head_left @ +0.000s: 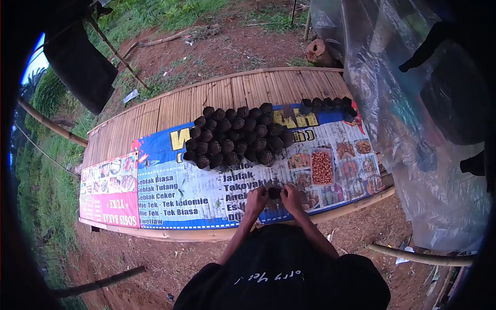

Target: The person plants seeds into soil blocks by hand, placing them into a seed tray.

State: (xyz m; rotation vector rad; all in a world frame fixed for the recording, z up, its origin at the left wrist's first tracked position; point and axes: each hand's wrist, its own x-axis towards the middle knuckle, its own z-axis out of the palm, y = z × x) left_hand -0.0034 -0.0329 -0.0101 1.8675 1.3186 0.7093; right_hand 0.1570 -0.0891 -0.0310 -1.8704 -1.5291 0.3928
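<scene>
Close to the table's front edge, my left hand (257,199) and my right hand (292,198) are on either side of a small black plastic bag (275,193). Fingers of both hands are closed on its sides. Beyond them stands a cluster of small black bags filled with dark soil (237,124), packed upright. To the right of the cluster, a rectangular clear container (322,168) holds reddish-brown seeds that look like peanuts. A row of smaller black bags (325,105) sits at the back right; whether they hold soil is too small to tell.
Printed food banners (206,196) cover much of the bamboo-slat table (237,90). Clear plastic sheeting (387,103) hangs at the right. A bamboo pole (421,256) lies at lower right, and a cut log (319,52) is behind the table. Dark cloth (80,67) hangs at upper left.
</scene>
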